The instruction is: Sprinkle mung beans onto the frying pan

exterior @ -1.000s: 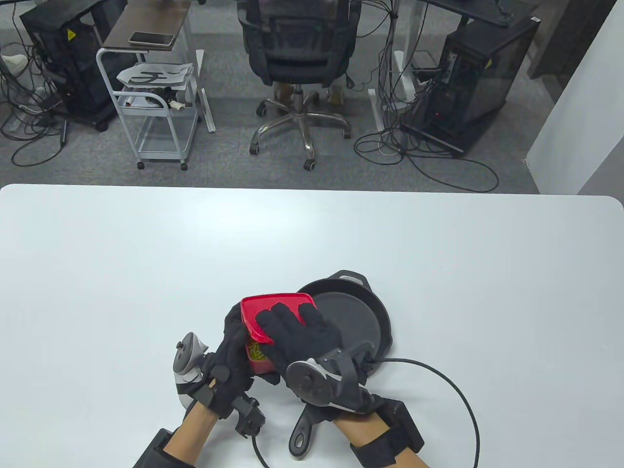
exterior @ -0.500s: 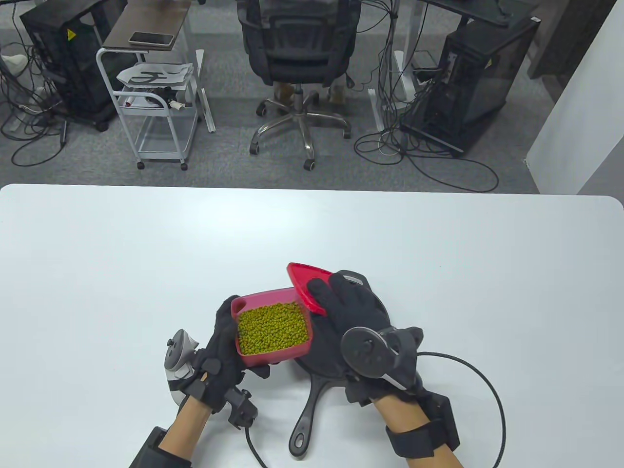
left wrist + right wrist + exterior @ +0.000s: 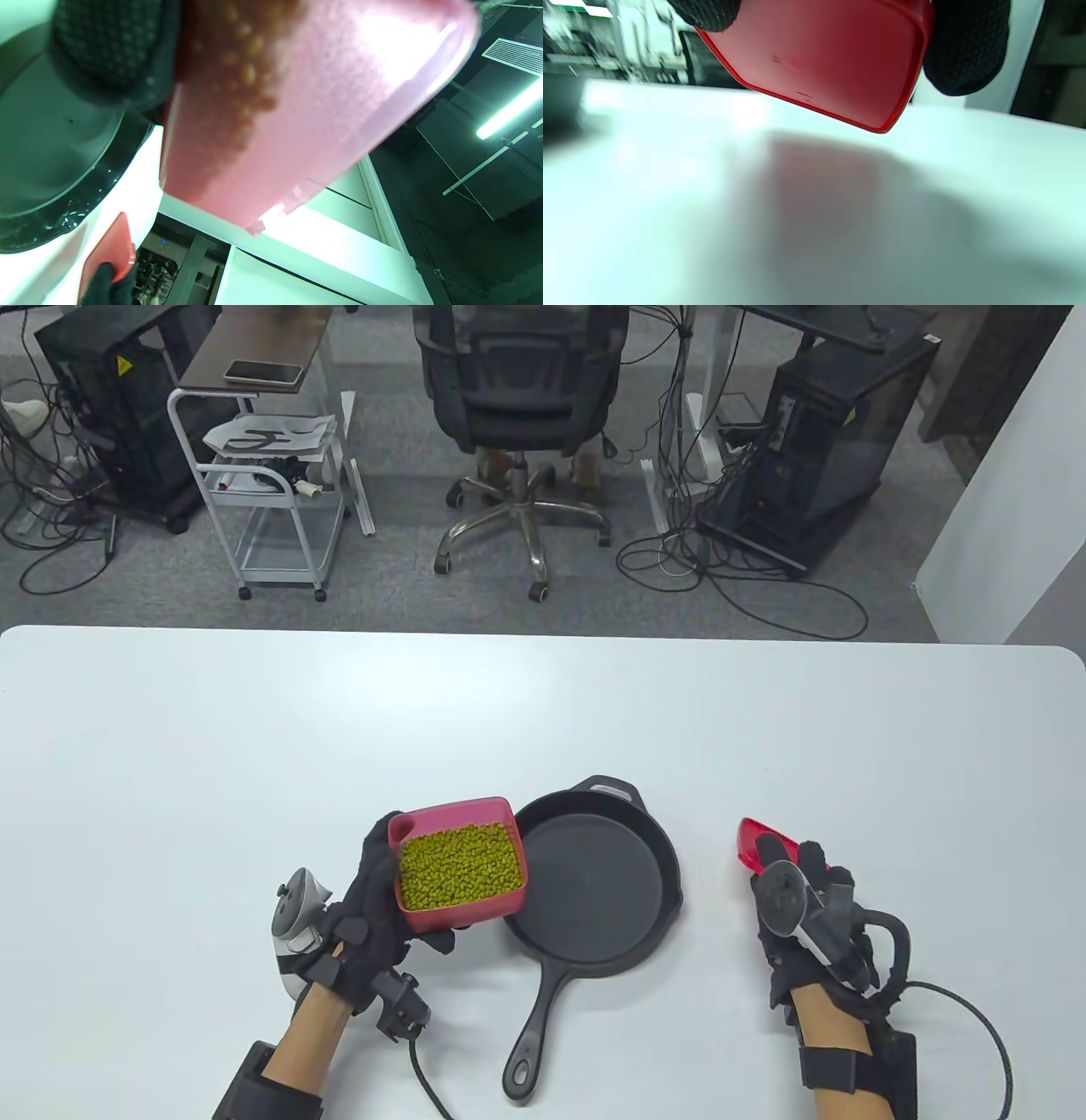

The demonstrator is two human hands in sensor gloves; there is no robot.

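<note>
My left hand grips a pink open box full of green mung beans, held just left of the black frying pan. The pan's inside is bare and its handle points toward the table's front edge. In the left wrist view the box fills the frame with the pan beside it. My right hand holds the red lid to the right of the pan. In the right wrist view the lid hangs a little above the white table.
The white table stretches wide around the pan. A black cable loops from my right wrist. An office chair and a cart stand on the floor beyond the table's far edge.
My right hand lifted the red lid off the box and carried it right, away from the pan. The box now shows its beans, and my left hand has shifted it slightly left.
</note>
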